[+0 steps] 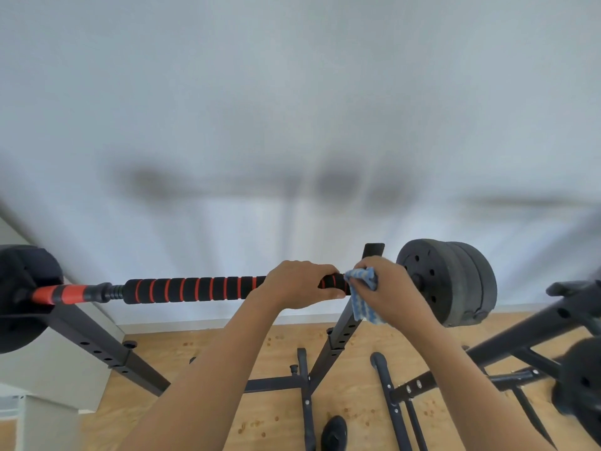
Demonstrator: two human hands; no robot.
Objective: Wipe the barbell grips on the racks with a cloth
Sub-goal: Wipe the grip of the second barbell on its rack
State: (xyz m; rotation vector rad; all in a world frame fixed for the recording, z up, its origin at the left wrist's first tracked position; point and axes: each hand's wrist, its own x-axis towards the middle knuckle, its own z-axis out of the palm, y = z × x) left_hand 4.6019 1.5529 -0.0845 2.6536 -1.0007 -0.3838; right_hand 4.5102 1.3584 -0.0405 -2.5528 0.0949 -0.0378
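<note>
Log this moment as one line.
step: wipe grip | left hand: grips foam grip | right hand: holds cloth on grip's right end | bar: on rack

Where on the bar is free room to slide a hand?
Free: the black foam grip with red rings, from the left hand to the red-orange sleeve. Crowded: the right end, where the right hand, blue-white cloth, black rack post and grey weight plates meet.
</note>
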